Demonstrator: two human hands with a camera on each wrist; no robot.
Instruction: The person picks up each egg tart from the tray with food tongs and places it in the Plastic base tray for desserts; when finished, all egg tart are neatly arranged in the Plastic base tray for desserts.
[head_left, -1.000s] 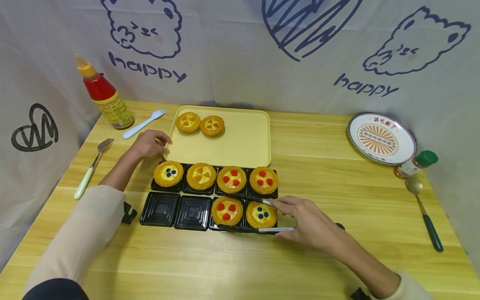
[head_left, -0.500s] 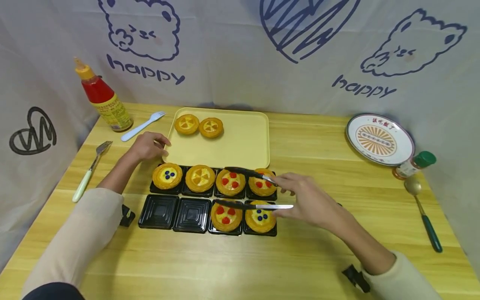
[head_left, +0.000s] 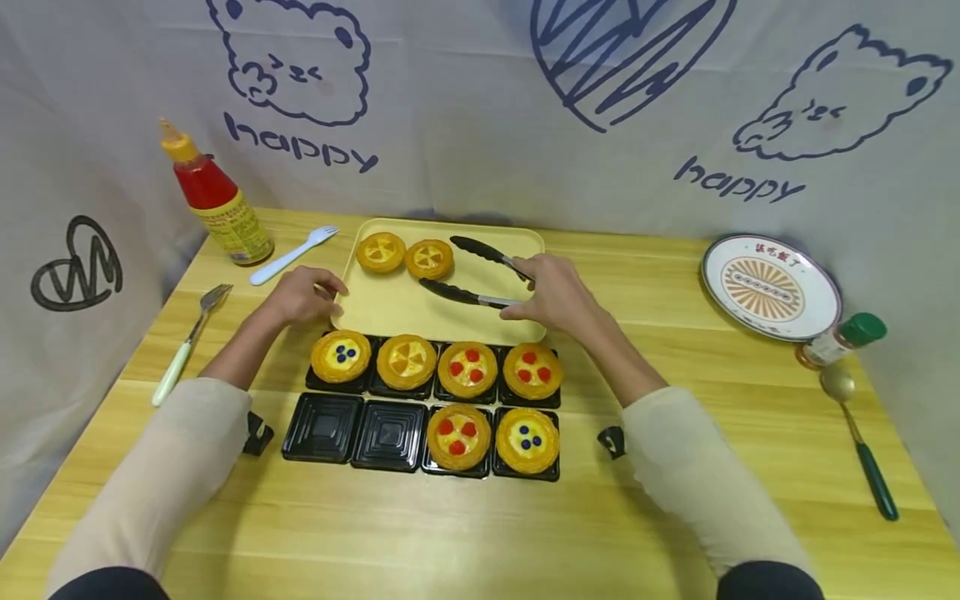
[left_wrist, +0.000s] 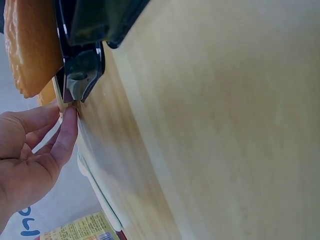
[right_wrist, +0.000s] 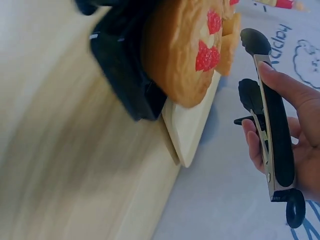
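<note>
1. On my feed, the right hand [head_left: 553,292] grips silver metal tongs [right_wrist: 276,130] with black oval tips, spread apart.
2. Near them, two round golden tarts [head_left: 430,259] topped with orange-yellow wedges sit on the pale-yellow rectangular tray [head_left: 393,302].
3. The left hand [head_left: 302,296] pinches the tray's left rim.

Two tarts [head_left: 430,259] lie on the tray [head_left: 382,308] behind the cases [head_left: 390,435].

Looks like a makeshift dining corner, walled behind and on both sides by pale cloth [head_left: 465,179] marked with bear drawings [head_left: 300,75], and furnished with a wood-grained worktop [head_left: 465,533], tarts [head_left: 468,370], a patterned plate [head_left: 771,287], a sauce bottle [head_left: 225,215] and a spoon [head_left: 873,473]
</note>
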